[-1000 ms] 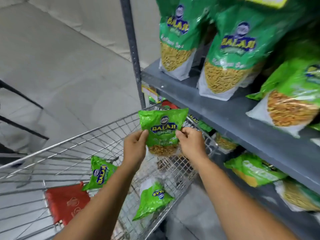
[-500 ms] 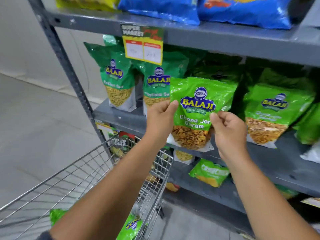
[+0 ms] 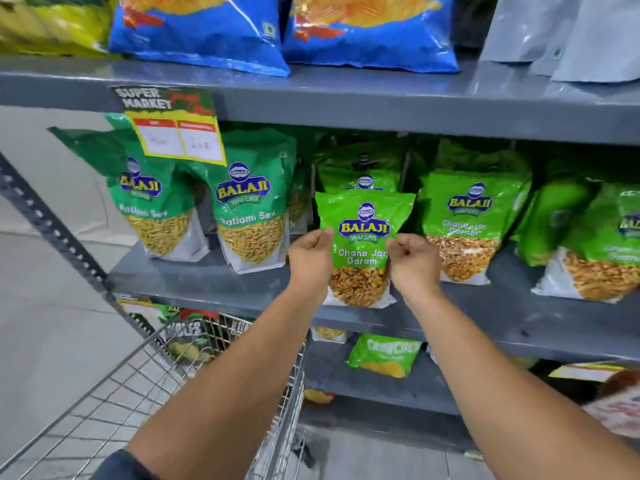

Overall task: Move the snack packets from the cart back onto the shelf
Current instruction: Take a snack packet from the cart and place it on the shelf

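Observation:
A light green Chana Jor Garam packet (image 3: 363, 237) stands upright on the middle grey shelf (image 3: 242, 289), in front of another packet of the same kind. My left hand (image 3: 310, 256) pinches its left edge and my right hand (image 3: 414, 259) pinches its right edge. Its bottom rests near the shelf's front lip. The wire cart (image 3: 173, 386) is at the lower left, below my left forearm; its contents are mostly out of view.
Ratlami Sev packets (image 3: 251, 216) stand to the left and more Chana Jor Garam packets (image 3: 467, 223) to the right. Blue chip bags (image 3: 207, 29) fill the shelf above. A yellow price tag (image 3: 176, 133) hangs from that shelf. A lower shelf holds a green packet (image 3: 384, 355).
I lifted the packet from above the cart up to the middle shelf and set it upright in the gap between the other packets. My view rose from the cart to the shelves.

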Demonstrator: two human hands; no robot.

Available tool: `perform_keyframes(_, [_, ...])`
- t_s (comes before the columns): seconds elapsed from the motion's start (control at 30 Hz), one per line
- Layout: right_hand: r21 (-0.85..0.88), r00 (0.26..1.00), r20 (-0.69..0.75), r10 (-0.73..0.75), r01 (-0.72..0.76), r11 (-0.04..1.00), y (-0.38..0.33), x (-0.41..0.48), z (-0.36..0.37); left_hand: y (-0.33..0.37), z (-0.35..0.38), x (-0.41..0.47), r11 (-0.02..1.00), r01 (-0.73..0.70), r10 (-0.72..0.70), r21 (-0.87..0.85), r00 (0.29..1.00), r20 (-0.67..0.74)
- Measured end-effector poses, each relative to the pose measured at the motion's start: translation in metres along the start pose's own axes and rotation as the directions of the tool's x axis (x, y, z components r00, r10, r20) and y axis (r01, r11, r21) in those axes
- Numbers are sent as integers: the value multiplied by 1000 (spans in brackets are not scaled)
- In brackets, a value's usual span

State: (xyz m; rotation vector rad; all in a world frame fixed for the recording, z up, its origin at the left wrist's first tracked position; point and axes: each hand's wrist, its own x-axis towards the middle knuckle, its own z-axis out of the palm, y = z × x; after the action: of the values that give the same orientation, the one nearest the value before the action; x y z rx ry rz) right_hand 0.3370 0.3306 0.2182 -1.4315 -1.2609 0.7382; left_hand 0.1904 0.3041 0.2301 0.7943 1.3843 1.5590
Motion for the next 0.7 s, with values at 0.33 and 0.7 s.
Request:
perform_keyframes(0.33, [-33, 1000, 20, 18, -17, 999, 9, 4, 0, -3, 5, 8, 999, 3, -1, -37, 999, 41])
perform_keyframes(0.7, [40, 955, -202, -215, 227, 973, -13, -35, 9, 5, -43, -19, 990, -51, 61, 133, 996, -69])
